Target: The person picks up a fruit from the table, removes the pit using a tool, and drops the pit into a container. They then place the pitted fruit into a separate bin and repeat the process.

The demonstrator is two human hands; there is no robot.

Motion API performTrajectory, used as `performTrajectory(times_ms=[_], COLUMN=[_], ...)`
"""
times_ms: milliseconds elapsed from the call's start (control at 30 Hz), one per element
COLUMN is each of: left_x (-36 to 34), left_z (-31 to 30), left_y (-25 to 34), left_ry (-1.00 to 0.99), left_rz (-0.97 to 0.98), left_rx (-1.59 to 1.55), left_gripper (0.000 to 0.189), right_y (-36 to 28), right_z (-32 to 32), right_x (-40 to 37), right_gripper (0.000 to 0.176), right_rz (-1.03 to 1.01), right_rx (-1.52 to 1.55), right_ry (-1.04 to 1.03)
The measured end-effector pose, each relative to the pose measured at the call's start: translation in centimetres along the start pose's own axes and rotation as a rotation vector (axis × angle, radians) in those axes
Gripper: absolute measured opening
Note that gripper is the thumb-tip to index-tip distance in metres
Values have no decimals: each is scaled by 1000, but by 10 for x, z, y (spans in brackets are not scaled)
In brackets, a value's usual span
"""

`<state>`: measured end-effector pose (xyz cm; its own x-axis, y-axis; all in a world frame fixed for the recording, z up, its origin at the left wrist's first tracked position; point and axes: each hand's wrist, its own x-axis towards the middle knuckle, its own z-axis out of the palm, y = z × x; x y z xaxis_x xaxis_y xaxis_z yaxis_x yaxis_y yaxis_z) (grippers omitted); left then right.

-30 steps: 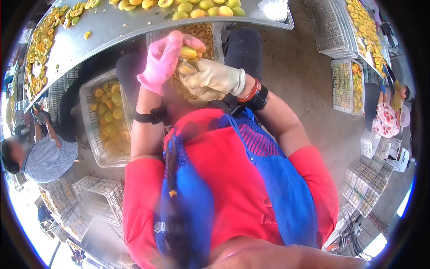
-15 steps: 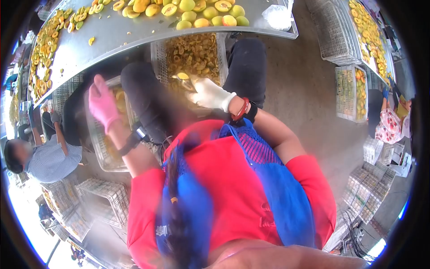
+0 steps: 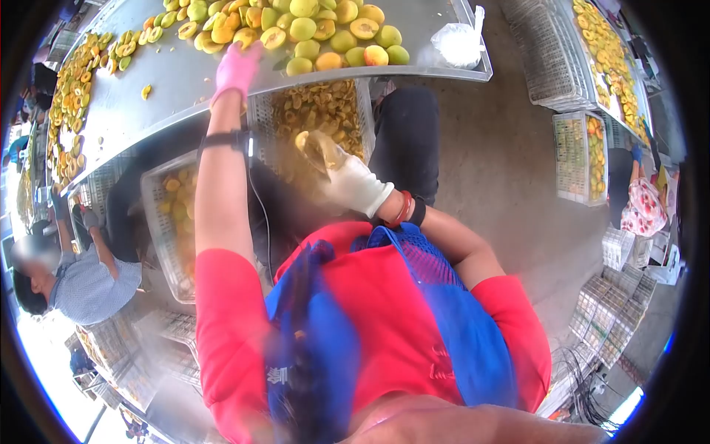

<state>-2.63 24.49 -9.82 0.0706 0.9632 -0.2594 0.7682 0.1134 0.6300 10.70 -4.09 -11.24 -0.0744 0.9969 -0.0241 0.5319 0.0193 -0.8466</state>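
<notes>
My left hand [image 3: 238,68], in a pink glove, reaches over the metal table [image 3: 177,78]. Its fingers are a little apart, and their tips meet the lower edge of a peach half [image 3: 246,37] at the front of a pile of yellow-green peaches [image 3: 303,29]. My right hand [image 3: 344,174], in a white glove with brownish-yellow fingers, is closed above a crate [image 3: 364,100] of cut peach scraps [image 3: 314,103]. Something yellow-brown shows at its fingertips; blur hides what it is.
A white plastic bag [image 3: 456,46] lies at the table's right corner. A crate of peaches [image 3: 174,211] stands by my left leg. More crates [image 3: 547,59] are stacked at right. Co-workers sit left, one in a patterned shirt [image 3: 96,285], and right.
My left hand has moved from beside my left knee up to the peaches on the table. The right hand stays over the scrap crate; the yellow piece and blade-like shape at its fingers no longer show clearly.
</notes>
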Motion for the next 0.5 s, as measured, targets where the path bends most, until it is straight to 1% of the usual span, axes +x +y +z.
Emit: performTrajectory(times_ms=[33, 67, 100, 133, 167, 200, 233, 267, 333, 367, 433, 467, 500], left_x=[22, 46, 70, 94, 95, 97, 96, 99, 105, 106, 85, 73, 56], left_z=[10, 26, 42, 54, 54, 54, 54, 52, 62, 66, 56, 51, 45], left_y=[0, -10, -22, -33, -27, -22, -17, -11, -17, -21, -10, -7, -4], left_ry=[24, 50, 76, 106, 42, 46, 48, -164, -91, -183, -254, -289, -288], left_rz=[36, 72, 108, 158, 125, 145, 162, 81, 128, 56, 1, -28, 33], left_rx=[6, 11, 17, 106, 56, 107, 158, 76, 114, 113, -22, -88, -297], left_gripper=[82, 85, 87, 90, 88, 87, 87, 76, 67, 71, 70, 69, 64], right_y=[-2, 23, 26, 27, 27, 22, 23, 25, 28, 29, 27, 25, 20], right_z=[-7, 3, 1, -2, -4, -11, -12, -11, -10, -10, -8, -8, -11], right_x=[2, 10, 11, 10, 10, 12, 13, 14, 18, 21, 25, 29, 34], right_gripper=[60, 55, 53, 51, 48, 44, 43, 42, 38, 36, 32, 32, 32], right_rz=[32, 87, 64, 37, 6, 69, 61, 56, 56, 33, -9, -17, -25], right_rx=[-63, -153, -128, -102, -77, -69, -52, -33, 11, 38, 96, 166, 237], right_ry=[-51, -267, -226, -184, -144, -174, -176, -176, -169, -114, -5, 82, 170])
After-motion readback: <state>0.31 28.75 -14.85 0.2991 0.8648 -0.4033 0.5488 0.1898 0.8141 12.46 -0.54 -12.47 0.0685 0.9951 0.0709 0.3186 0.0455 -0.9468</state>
